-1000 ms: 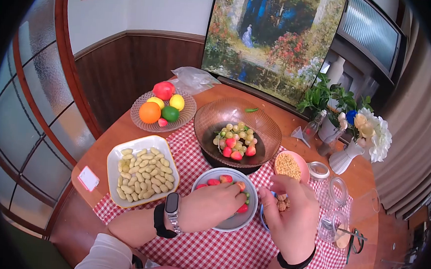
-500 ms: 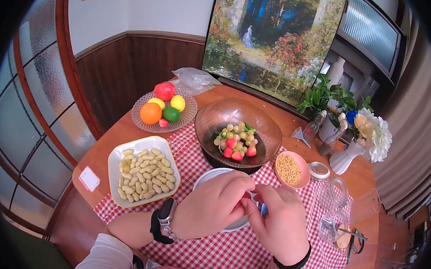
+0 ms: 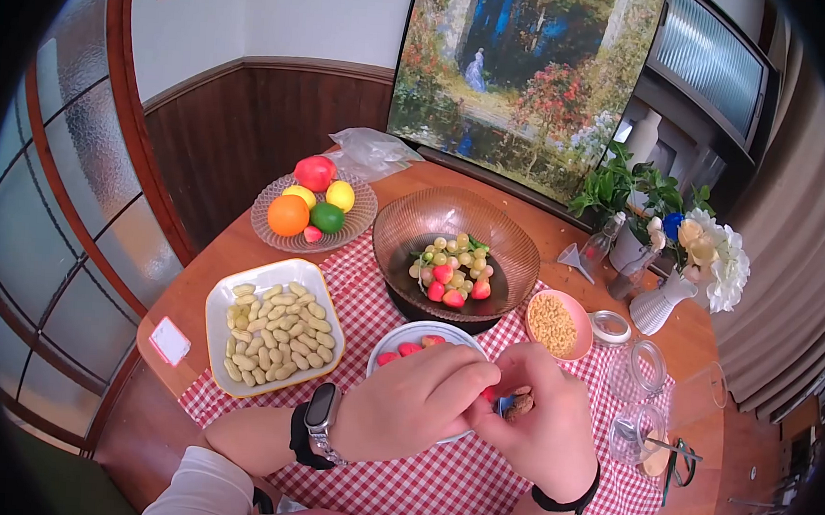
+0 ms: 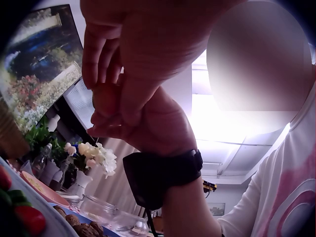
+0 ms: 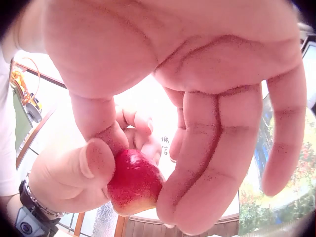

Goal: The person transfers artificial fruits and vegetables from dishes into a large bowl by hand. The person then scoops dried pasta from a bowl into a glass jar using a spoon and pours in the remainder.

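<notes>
Well, two hands meet over the near side of one brown glass bowl (image 3: 398, 221), with one red fruit (image 5: 136, 182) between them. The left hand (image 3: 399, 403) has a narrow grip on it with thumb and fingers; the right hand (image 3: 544, 421) pinches it too, its thumb and fingertips on the skin.

The bowl contains a bunch of green grapes (image 3: 453, 257) and four red fruits. To its left, one clear plate (image 3: 267, 234) bears six pieces: one orange, two yellow, one green, one large red and one small red. Nearer the person on that side is one white dish (image 3: 217, 340) of peanuts, too many and too overlapped to count surely. To the bowl's near right sits one pink bowl (image 3: 582, 326) of small kernels.

Directly on its near side is one white bowl (image 3: 378, 348), largely hidden by the left hand; three red fruits show there in the head view. The walnuts (image 4: 89, 228) lie in a blue bowl (image 4: 58, 207), mostly masked by the right hand in the head view and cut off in the left wrist view, so their number can't be told.
</notes>
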